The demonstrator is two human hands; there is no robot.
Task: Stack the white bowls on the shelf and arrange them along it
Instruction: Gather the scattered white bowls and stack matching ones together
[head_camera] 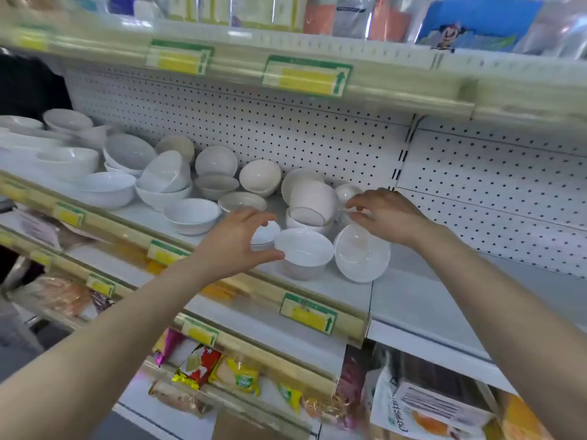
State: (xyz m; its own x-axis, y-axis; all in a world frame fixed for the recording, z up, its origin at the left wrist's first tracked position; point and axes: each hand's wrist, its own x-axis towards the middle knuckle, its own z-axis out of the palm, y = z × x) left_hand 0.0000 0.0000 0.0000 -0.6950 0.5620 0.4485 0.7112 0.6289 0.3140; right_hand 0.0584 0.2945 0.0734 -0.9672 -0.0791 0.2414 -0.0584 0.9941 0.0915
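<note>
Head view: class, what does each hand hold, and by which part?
Left hand holds nothing; its thumb touches the side of the front bowl. Right hand: fingertips close beside a small bowl; grip cannot be told.

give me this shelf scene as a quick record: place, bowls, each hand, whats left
place: shop shelf with pegboard back
white bowls: many, loose, some nested, several tipped
front bowl: upright near shelf edge
tilted bowl: leaning, mouth toward camera, right of front bowl
left hand: open, thumb at front bowl's rim
right hand: open, above tilted bowl, holds nothing
left to do: stacking and lining up
</note>
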